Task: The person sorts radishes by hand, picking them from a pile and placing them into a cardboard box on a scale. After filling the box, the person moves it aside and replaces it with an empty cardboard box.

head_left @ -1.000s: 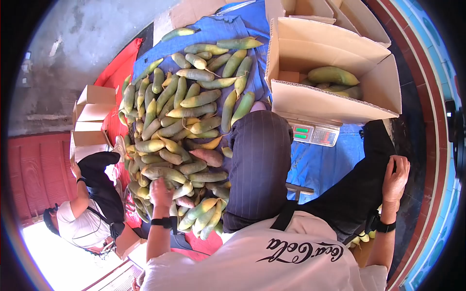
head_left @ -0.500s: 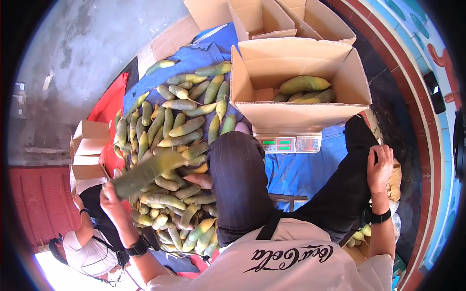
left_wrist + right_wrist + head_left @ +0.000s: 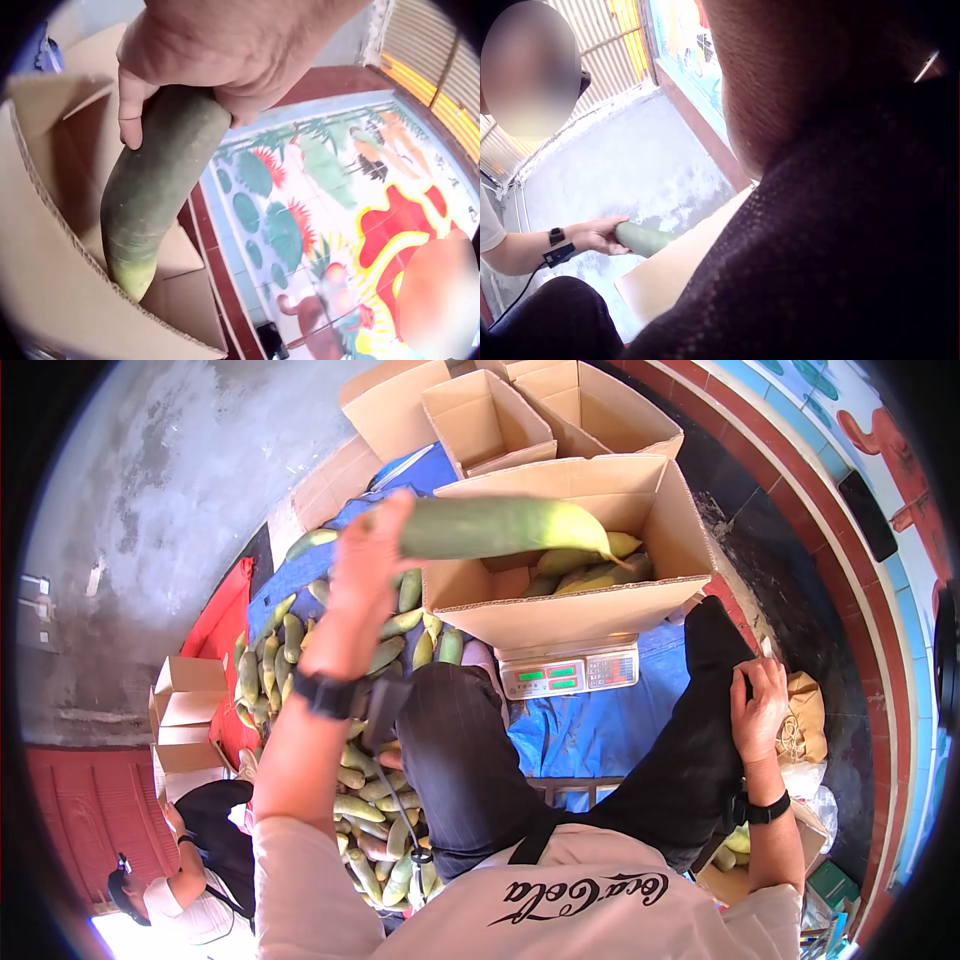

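Observation:
My left hand (image 3: 365,565) grips a big green radish (image 3: 490,528) by its thick end, fingers and thumb wrapped around it. The radish lies across the near box's opening in the head view, its yellowish tip over the inside. In the left wrist view, the radish (image 3: 161,172) hangs tip-down at the cardboard rim. More radishes (image 3: 605,575) lie in this cardboard box (image 3: 560,610), which stands on a digital scale (image 3: 570,673) with lit green numbers. My right hand (image 3: 760,705) rests on my right knee, fingers loosely curled; a small white bit shows just past its fingertips.
A heap of radishes (image 3: 375,790) lies left of my left leg, partly behind my forearm. Several open boxes (image 3: 490,420) stand beyond the near one. Another person (image 3: 190,890) sits at the lower left beside small cartons (image 3: 190,705). A blue sheet (image 3: 570,735) covers the floor.
My left hand took a green radish from the heap, lifted it, and carried it forward and right to the box. My right hand stays on the knee. The head view has shifted.

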A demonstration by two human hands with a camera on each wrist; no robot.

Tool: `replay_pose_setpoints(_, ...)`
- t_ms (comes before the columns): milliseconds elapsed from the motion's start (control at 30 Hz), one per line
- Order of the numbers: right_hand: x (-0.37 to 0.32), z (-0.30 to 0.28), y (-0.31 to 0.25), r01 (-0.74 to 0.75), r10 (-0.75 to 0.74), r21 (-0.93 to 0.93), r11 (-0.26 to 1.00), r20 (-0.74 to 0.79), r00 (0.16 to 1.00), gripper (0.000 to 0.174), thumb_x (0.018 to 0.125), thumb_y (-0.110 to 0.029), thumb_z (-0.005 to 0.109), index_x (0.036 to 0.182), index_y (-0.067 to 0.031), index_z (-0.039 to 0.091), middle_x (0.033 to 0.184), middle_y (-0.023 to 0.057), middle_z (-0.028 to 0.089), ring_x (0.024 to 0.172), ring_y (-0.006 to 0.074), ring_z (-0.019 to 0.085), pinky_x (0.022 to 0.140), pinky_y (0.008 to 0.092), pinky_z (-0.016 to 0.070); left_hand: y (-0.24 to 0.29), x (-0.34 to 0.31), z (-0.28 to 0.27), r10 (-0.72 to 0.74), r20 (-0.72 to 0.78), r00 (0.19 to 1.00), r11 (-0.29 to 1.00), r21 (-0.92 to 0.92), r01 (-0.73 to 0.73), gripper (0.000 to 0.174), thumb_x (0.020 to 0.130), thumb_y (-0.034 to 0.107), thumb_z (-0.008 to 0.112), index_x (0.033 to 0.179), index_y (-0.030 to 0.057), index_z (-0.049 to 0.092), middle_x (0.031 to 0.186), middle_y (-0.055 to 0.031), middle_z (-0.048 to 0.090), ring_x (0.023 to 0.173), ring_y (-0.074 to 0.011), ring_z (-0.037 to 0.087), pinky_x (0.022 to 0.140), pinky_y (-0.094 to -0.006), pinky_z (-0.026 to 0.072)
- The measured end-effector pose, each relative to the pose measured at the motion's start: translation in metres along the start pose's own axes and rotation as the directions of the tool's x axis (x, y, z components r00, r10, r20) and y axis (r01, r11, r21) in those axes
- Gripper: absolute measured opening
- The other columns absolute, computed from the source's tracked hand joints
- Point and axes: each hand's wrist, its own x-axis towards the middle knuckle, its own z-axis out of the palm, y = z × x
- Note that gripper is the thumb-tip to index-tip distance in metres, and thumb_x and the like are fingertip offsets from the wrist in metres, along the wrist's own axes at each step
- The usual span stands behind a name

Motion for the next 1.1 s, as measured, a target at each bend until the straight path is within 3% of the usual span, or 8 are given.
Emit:
replay_pose_setpoints(233,0.0,-0.002,0.003,-0.012,0.012,0.024,1.0,0.007,1.0,0.008,0.074,0.003,0.062,0.08,-0.0005,0.058,0.081,0.0129,0.056,0.078,0.0326,0.053,0.072,0.0393,0.0439,-0.043,0.023,0.11,-0.323,0.36,0.875,0.946,0.097,0.31,0.066,0.087,0.035,0.066,0.122,-0.014,0.04,0.119,-0.021,0.051,0.103,-0.029,0.059,0.078,-0.047,0.0576)
replay_pose_setpoints(300,0.001,-0.003,0.003,-0.014,0.014,0.034,0.999,0.007,1.0,0.007,0.075,0.003,0.062,0.08,-0.0005,0.058,0.081,0.0127,0.057,0.078,0.0322,0.053,0.073,0.0391,0.0439,-0.049,0.019,0.127,-0.348,0.307,0.886,0.934,0.194,0.3,0.065,0.089,0.032,0.064,0.127,-0.0132,0.036,0.125,-0.0223,0.046,0.11,-0.03,0.055,0.081,-0.0474,0.0566)
replay_pose_setpoints(567,-0.004,0.001,0.007,-0.015,0.014,0.032,0.999,0.031,0.999,0.006,0.077,0.002,0.061,0.082,-0.0012,0.06,0.084,0.0124,0.059,0.08,0.0322,0.055,0.075,0.039,0.0444,-0.049,0.034,0.084,-0.437,0.367,0.821,0.88,0.362,0.307,0.069,0.089,0.022,0.062,0.141,-0.0055,0.026,0.132,-0.0206,0.045,0.117,-0.0331,0.05,0.095,-0.045,0.0481)
replay_pose_setpoints(667,-0.005,0.003,0.008,0.015,-0.014,-0.008,1.0,0.025,1.0,0.004,0.079,0.001,0.06,0.082,-0.0014,0.06,0.084,0.0127,0.059,0.081,0.0323,0.055,0.076,0.0395,0.0437,-0.041,0.032,0.063,-0.45,0.425,0.785,0.866,0.421,0.268,0.061,0.089,0.029,0.063,0.138,0.0017,0.04,0.132,-0.0198,0.048,0.118,-0.0318,0.05,0.094,-0.043,0.0469)
replay_pose_setpoints(767,-0.006,0.004,0.007,0.028,-0.027,-0.033,0.999,0.042,0.999,0.003,0.081,0.001,0.059,0.082,-0.0015,0.06,0.084,0.0123,0.059,0.081,0.0319,0.054,0.076,0.0397,0.0431,-0.013,0.006,0.016,-0.227,0.6,0.767,0.967,0.233,0.104,0.045,0.094,0.028,0.056,0.128,-0.0013,0.049,0.127,-0.0155,0.055,0.114,-0.0252,0.056,0.092,-0.0364,0.0465)
replay_pose_setpoints(900,-0.009,0.006,0.013,0.042,-0.037,-0.064,0.997,0.064,0.997,0.003,0.083,0.0,0.058,0.085,-0.001,0.06,0.086,0.0117,0.059,0.082,0.031,0.055,0.077,0.0375,0.0431,-0.01,-0.032,-0.063,-0.134,0.524,0.841,0.975,0.22,0.019,0.041,0.097,0.028,0.051,0.125,-0.0018,0.053,0.12,-0.0131,0.061,0.107,-0.0214,0.06,0.091,-0.0334,0.0463)
replay_pose_setpoints(967,-0.009,0.008,0.018,0.055,-0.049,-0.076,0.996,0.083,0.995,0.003,0.083,-0.001,0.058,0.085,-0.0012,0.06,0.087,0.0117,0.06,0.082,0.0309,0.056,0.078,0.0376,0.0434,-0.03,-0.052,-0.105,-0.162,0.315,0.935,0.967,0.242,0.086,0.04,0.097,0.029,0.051,0.123,-0.0009,0.054,0.116,-0.0113,0.063,0.104,-0.0196,0.061,0.089,-0.0309,0.0466)
replay_pose_setpoints(1100,-0.007,0.006,0.011,0.063,-0.048,-0.136,0.989,0.11,0.993,0.004,0.085,-0.003,0.057,0.088,-0.0019,0.06,0.088,0.0115,0.06,0.083,0.0304,0.057,0.079,0.038,0.0444,-0.136,-0.087,-0.206,-0.265,0.035,0.964,0.787,0.585,0.195,0.038,0.095,0.029,0.053,0.119,0.0005,0.059,0.106,-0.0092,0.067,0.096,-0.016,0.062,0.083,-0.0292,0.0468)
